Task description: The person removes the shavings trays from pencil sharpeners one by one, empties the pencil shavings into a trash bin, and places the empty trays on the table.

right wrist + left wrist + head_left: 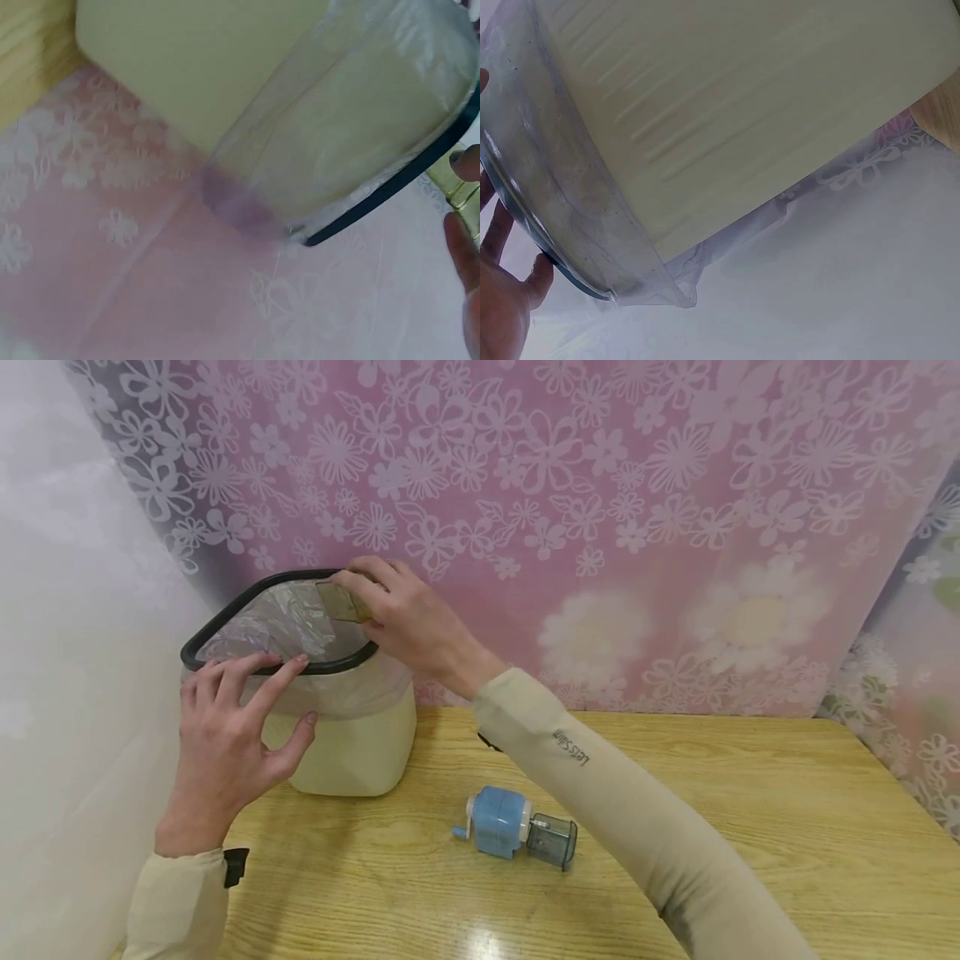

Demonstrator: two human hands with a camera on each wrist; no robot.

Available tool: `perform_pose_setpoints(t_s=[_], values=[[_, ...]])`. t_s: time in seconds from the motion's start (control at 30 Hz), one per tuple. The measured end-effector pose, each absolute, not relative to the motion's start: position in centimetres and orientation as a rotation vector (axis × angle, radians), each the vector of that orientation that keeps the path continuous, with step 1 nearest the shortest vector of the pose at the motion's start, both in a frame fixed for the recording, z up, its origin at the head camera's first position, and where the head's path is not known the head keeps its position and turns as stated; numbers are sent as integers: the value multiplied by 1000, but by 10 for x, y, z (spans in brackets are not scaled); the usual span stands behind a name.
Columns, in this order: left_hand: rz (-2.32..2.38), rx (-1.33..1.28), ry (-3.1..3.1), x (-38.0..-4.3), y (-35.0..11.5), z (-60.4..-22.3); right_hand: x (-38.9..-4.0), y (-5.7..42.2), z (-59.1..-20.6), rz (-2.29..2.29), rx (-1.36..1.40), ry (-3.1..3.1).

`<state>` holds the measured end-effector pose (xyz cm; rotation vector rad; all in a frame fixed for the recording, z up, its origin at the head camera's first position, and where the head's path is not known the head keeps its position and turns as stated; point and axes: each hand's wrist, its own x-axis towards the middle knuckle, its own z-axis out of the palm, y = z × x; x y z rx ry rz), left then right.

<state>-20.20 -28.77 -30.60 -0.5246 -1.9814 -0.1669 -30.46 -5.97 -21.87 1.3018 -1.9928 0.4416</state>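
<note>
A cream trash bin (352, 752) with a black rim (225, 618) stands at the left, lined with a clear plastic bag (281, 618). My right hand (405, 610) pinches a small olive-gold, shiny piece (339, 602) over the bin's opening at its right side. In the right wrist view that gold piece (450, 187) shows beyond the rim between thumb and fingers; its kind cannot be made out. My left hand (232, 735) touches the near side of the rim with extended fingers, thumb spread away. The left wrist view shows the bag (592, 202) folded down over the bin's outside.
A blue hand-crank pencil sharpener (498, 822) with a grey see-through end lies on the wooden table (750, 802), right of the bin. Behind stands a pink floral curtain (525, 527), and a white sheet (75, 693) hangs at the left.
</note>
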Motion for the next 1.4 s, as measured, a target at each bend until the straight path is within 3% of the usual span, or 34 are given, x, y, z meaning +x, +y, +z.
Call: perform_pose_setpoints(t_s=[0.23, 0.53, 1.4], values=[[-161, -530, -1999, -200, -286, -305, -299, -55, -219, 1022, 1191, -2110], [-148, -537, -2009, -198, -284, -304, -293, -47, -221, 1394, 1036, -2139], [-133, -616, -1968, -178, -262, -309, -278, 9, -229, 1649, 778, -2272]])
